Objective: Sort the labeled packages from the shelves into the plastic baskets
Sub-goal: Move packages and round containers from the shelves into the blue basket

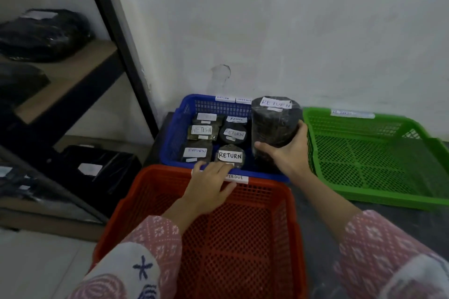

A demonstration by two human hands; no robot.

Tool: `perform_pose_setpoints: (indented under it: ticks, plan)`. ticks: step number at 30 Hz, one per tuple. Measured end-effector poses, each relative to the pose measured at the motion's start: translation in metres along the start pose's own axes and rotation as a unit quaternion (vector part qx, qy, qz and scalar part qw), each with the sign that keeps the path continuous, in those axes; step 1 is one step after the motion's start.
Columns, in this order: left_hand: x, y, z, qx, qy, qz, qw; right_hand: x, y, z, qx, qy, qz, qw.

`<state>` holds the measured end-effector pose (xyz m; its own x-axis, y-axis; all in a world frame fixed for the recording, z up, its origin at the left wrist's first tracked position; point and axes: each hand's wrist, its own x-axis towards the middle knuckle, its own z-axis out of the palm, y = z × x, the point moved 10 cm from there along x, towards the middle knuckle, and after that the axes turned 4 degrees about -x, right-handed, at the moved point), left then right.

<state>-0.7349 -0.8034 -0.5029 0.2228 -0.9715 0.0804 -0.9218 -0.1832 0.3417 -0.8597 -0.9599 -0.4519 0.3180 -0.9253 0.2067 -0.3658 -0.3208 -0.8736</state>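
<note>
Right hand [290, 150] reaches forward from lower right, forearm stretched out, pink patterned sleeve [379, 250] pushed to mid-forearm; thumb on the near side and fingers wrapped round the far right side of a big black wrapped package [274, 124] with a white RETURN label on top. It holds that package upright over the right end of the blue basket [179, 114], at the edge next to the green basket [379, 153]; can't tell if the bottom touches the basket floor. Left hand [210, 183] reaches straight ahead over the red basket [218, 238], palm down, fingers straight and slightly spread, lying across the red basket's far rim and its OVERDUE tag, fingertips touching a small round package [229, 156] marked RETURN at the near edge of the blue basket; not gripping anything. More small RETURN-labeled packages [201, 132] lie flat in the blue basket, in rows. Green basket sits right of the blue one, a label on its back rim, text unreadable. Shelves [65, 80] on the left hold more black wrapped packages, blurred. White wall [291, 31] behind.
</note>
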Motion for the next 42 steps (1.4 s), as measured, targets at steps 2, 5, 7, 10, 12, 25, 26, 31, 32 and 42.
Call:
perform_pose_setpoints:
  ticks: [2,5,7,10,12,25,26,31,32,42]
  plan:
    - [0.002,-0.005,0.002,-0.015,-0.010,0.003,1.000,0.005,0.015,0.009,-0.023,-0.016,0.016,0.999]
    - [0.003,-0.006,0.004,-0.025,-0.013,0.005,1.000,0.008,0.029,0.021,-0.035,-0.041,0.023,0.998]
    - [0.003,-0.006,0.004,-0.030,-0.003,0.004,1.000,0.007,0.033,0.025,-0.038,-0.054,0.023,0.998]
    - [0.001,-0.007,0.005,-0.023,0.004,0.003,1.000,0.007,0.035,0.024,-0.061,-0.067,0.015,0.996]
    - [0.001,-0.007,0.005,-0.023,0.008,0.003,1.000,0.004,0.032,0.016,-0.092,-0.053,-0.008,0.994]
    - [0.000,-0.005,0.004,-0.008,0.022,0.007,1.000,-0.034,-0.018,0.017,-0.387,-0.037,-0.292,0.874]
    - [-0.001,-0.005,0.003,-0.008,0.020,0.008,1.000,-0.031,-0.017,0.017,-0.386,-0.056,-0.298,0.871]
    - [-0.002,-0.003,0.000,-0.016,0.027,0.011,0.999,-0.022,-0.013,0.014,-0.403,-0.111,-0.306,0.855]
    - [-0.002,-0.003,0.000,-0.016,0.028,0.010,0.999,-0.023,-0.013,0.015,-0.413,-0.114,-0.304,0.851]
    - [0.005,-0.003,-0.018,-0.041,-0.102,-0.035,0.993,-0.039,-0.044,0.017,-0.489,-0.110,-0.265,0.824]
